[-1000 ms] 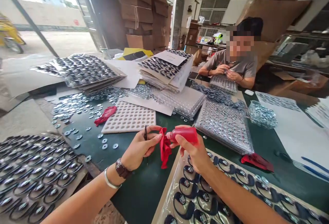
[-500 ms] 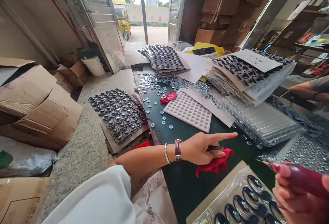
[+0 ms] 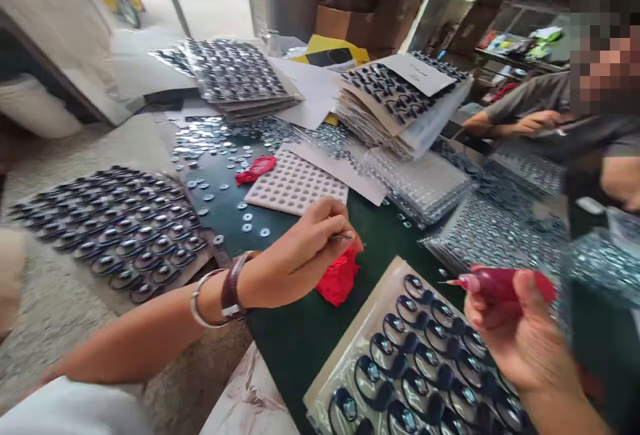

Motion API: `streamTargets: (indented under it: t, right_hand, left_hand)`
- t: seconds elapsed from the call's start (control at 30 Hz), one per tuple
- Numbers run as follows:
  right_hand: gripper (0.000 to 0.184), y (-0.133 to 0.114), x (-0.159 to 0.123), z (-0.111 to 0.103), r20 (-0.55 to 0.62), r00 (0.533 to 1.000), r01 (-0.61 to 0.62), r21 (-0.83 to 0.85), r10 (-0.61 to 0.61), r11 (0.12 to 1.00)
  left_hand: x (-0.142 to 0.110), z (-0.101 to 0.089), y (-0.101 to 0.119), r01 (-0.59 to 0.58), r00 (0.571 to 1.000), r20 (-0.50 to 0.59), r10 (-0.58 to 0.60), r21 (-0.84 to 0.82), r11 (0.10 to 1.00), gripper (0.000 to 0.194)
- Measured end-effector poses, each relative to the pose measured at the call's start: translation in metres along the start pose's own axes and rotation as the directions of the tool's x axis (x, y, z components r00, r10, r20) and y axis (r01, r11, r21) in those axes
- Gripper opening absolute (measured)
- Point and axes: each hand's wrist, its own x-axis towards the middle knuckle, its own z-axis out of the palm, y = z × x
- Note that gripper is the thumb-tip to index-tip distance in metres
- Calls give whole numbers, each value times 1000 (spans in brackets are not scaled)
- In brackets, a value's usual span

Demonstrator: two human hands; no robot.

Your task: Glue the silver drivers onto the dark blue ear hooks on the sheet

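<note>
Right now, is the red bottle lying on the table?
No, the right hand has the red bottle in its grip.

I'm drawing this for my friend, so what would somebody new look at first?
Probably the red bottle with a thin tip, in the right hand, and the bright red cloth at the left hand. Next, maybe the rows of black loops on the sheet near the bottom.

Smooth plastic bottle [image 3: 500,285], shiny metal washers [image 3: 200,139]
</note>
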Motion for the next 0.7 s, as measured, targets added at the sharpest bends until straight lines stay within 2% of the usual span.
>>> streamTargets:
  t: [0.03,0.07,0.1,0.17,0.27,0.33,0.5,0.6,0.7]
  right_hand:
    - [51,-3,0,9,-37,998,-39,56,41,998]
    - [52,-6,3,16,-50,997,-59,100,64,993]
    - [53,-6,8,20,-71,995,-58,144,69,988]
    - [53,-5,18,21,-92,994,-46,183,64,982]
    - [54,1,25,15,-53,998,-29,178,39,984]
    - [49,4,24,12,-20,999,28,144,-25,989]
    - [35,2,22,7,10,964,264,17,-265,964]
    - [30,-3,22,5,28,946,323,-19,-322,946]
    - [24,-4,21,4,85,954,285,50,-288,957]
  left_hand:
    - [5,0,0,-41,999,-3,41,1,999,29]
    - [11,2,0,-99,995,-9,100,121,988,33]
    - [17,7,-2,-146,989,8,148,233,961,39]
    - [26,23,-5,-272,962,85,258,311,911,47]
    - [39,50,-13,-441,893,194,406,191,877,42]
    - [46,66,-21,-517,844,235,483,118,848,35]
    - [58,93,-40,-677,731,269,627,169,716,32]
    - [58,100,-43,-704,706,246,664,136,698,31]
    - [53,97,-39,-687,722,217,657,112,718,32]
